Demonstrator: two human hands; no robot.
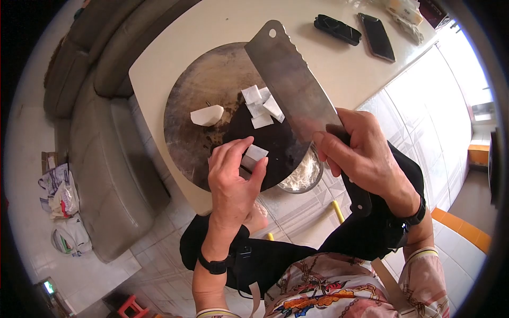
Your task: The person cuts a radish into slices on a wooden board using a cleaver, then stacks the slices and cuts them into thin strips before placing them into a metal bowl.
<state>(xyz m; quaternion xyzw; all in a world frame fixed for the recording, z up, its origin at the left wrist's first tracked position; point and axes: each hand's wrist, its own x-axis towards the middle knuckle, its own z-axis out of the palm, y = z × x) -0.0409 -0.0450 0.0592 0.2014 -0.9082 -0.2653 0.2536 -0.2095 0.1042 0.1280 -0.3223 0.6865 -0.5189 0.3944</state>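
Note:
My right hand [366,153] grips the dark handle of a large cleaver [297,79], its wide blade raised over the right part of a round wooden chopping board [196,79]. Near the board's front edge, my left hand [233,164] has thumb and fingers around a small white block [255,153]. Several thin white square slices [257,109] lie in a loose pile behind that block. A larger white chunk with a slanted side [207,115] rests on the left half of the board. Dark wet patches cover part of the wood.
Below the board's right edge is a metal bowl [302,175] of white shreds. A black case [338,29] and a phone [377,37] lie on the table [154,63] at the back right. A grey sofa [106,169] stands left, with bags [63,201] beyond it.

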